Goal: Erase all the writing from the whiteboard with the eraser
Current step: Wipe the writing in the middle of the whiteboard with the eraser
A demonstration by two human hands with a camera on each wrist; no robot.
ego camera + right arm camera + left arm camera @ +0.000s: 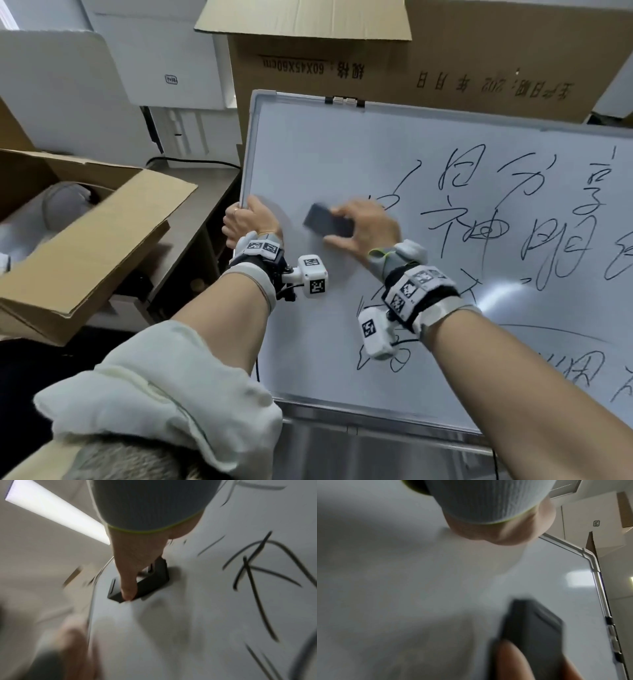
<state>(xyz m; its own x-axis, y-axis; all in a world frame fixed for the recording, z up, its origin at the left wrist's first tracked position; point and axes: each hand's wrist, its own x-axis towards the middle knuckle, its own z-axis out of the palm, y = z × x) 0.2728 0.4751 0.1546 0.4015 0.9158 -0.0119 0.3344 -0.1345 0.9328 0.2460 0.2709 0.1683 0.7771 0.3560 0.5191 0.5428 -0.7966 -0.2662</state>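
A whiteboard point(308, 147) with a silver frame leans tilted in front of me, its right and lower parts covered in black handwriting point(479, 226). My right hand point(366, 226) grips a dark grey eraser point(327, 221) and presses it flat on the board's left-middle area, which is wiped bare. In the right wrist view the thumb lies along the eraser point(147, 582) with black strokes point(254, 588) to its right. My left hand point(245, 219) grips the board's left edge. The left wrist view shows the eraser point(532, 628) blurred on the bare whiteboard point(539, 574).
A large cardboard box point(428, 61) stands behind the board. An open cardboard box point(85, 240) sits at the left on a desk. White boxes point(164, 68) stand at the back left. A black cable point(191, 161) runs along the desk behind.
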